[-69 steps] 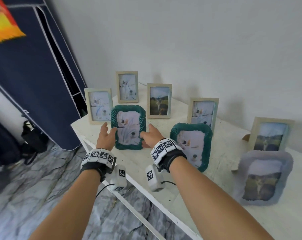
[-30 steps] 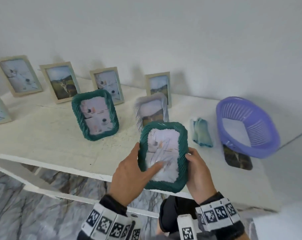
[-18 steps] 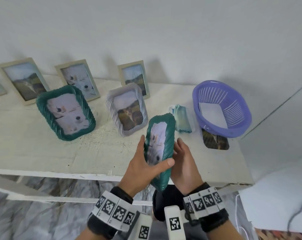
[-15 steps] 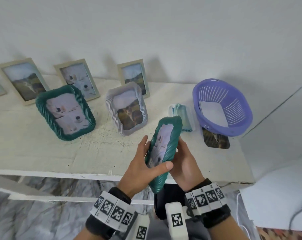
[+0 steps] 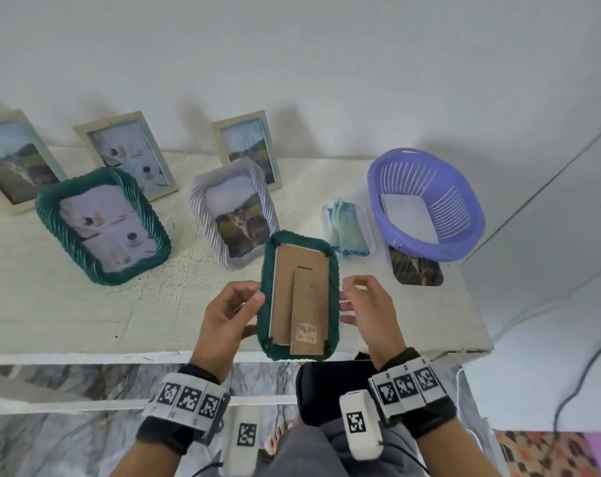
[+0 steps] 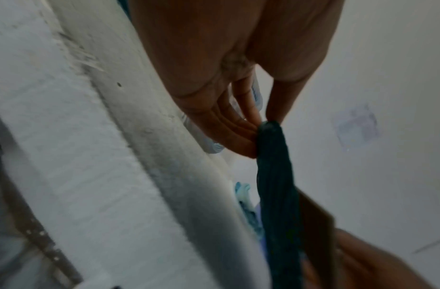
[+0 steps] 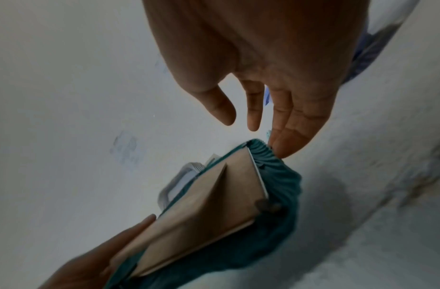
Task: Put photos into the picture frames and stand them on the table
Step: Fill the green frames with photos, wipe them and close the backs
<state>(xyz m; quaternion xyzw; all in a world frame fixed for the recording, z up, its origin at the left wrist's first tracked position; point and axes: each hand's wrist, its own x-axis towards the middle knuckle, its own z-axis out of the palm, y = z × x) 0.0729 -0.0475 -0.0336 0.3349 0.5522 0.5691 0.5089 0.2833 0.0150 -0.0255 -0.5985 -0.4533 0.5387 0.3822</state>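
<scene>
Facing the camera with its brown cardboard back (image 5: 301, 297) and folded easel strip, the dark green ribbed picture frame (image 5: 333, 297) hangs above the near edge of the white counter (image 5: 68, 315), held between both hands. The left hand's (image 5: 228, 320) grip pinches the frame's nine o'clock edge, thumb on the back side and fingers behind. The right hand (image 5: 369, 309) meets the three o'clock edge with nearly straight fingertips, thumb and forefinger hanging free.

From the head view the thumb contact looks vague; the left wrist view shows the left hand (image 6: 229, 93) squeezing the green rim (image 6: 276, 176) between thumb and stacked fingers. The right wrist view shows the right hand (image 7: 271, 82) touching the rim (image 7: 278, 176) only with its outer fingertips, a detail lost from above.

Only the head view shows the rest: at eleven o'clock of the held frame stands a pale lilac ribbed frame (image 5: 233, 211); at ten o'clock, another green ribbed frame (image 5: 103, 225). At two o'clock sits a purple slotted plastic basket (image 5: 426, 204), a loose photo (image 5: 416, 270) before it.
</scene>
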